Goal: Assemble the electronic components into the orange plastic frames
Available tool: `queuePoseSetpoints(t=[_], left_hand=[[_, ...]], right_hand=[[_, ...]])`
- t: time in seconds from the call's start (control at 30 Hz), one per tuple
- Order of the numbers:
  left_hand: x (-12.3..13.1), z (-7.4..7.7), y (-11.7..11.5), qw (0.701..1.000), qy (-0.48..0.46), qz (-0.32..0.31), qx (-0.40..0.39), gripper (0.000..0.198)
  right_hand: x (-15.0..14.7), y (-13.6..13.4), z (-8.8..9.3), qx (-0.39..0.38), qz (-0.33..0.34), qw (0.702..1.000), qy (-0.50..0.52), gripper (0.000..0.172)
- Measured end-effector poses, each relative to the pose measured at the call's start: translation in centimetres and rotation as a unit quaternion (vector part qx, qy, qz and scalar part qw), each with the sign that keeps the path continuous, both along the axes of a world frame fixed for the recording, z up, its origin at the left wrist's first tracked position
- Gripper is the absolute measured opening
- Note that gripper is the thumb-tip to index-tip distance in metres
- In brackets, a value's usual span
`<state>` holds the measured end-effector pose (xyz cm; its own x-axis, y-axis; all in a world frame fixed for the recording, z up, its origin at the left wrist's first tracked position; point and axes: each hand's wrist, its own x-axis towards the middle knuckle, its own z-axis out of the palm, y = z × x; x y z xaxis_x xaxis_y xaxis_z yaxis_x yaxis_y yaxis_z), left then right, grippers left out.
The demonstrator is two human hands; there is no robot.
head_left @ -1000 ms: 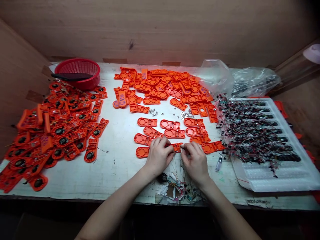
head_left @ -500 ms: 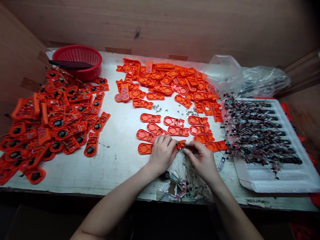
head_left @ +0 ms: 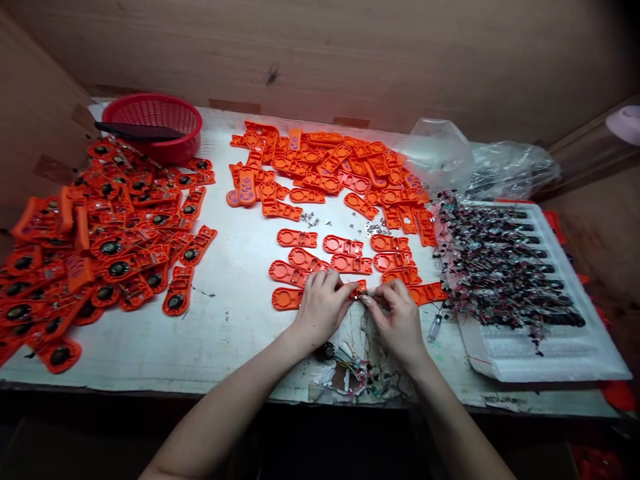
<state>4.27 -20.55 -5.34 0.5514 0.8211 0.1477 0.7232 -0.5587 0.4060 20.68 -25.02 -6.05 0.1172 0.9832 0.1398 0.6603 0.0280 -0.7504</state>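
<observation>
My left hand (head_left: 323, 303) lies over an orange plastic casing half (head_left: 285, 299) and presses it to the table, its round end sticking out on the left. At the casing's right end, the fingertips of my right hand (head_left: 397, 313) are pinched together; whatever sits between them is too small to make out. Just beyond my hands, several more casing halves (head_left: 351, 264) lie in rough rows, open side up, with small metal pieces in their right-hand parts. Loose metal bits (head_left: 377, 229) are scattered behind those rows.
A heap of orange casings (head_left: 320, 160) covers the back. Casings with black round parts (head_left: 120, 248) pile up on the left beside a red basket (head_left: 193, 137). On the right are a white foam tray (head_left: 595, 360) of wired parts, a screwdriver (head_left: 435, 328) and plastic bags (head_left: 515, 170).
My right fingertips have shifted slightly at the casing's right end, while my left hand keeps its hold. The view has turned a little, and a pale rounded object now shows at the right edge.
</observation>
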Motion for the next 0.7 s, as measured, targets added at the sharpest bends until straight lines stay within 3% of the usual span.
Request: queuePoseSetpoints(t=[0.2,0.4,0.7], left_hand=[[0.0,0.0,0.0,1.000,0.002,0.003,0.000,0.026],[0.0,-0.5,0.0,1.000,0.010,0.010,0.016,0.047],[0.0,-0.4,0.2,1.000,0.009,0.007,0.014,0.032]], right_hand=[[-0.1,0.9,-0.2,0.017,0.017,1.000,-0.009,0.010],[0.7,1.5,0.3,-0.022,0.033,0.998,-0.043,0.015],[0.2,1.8,-0.4,-0.053,-0.008,0.995,-0.088,0.016]])
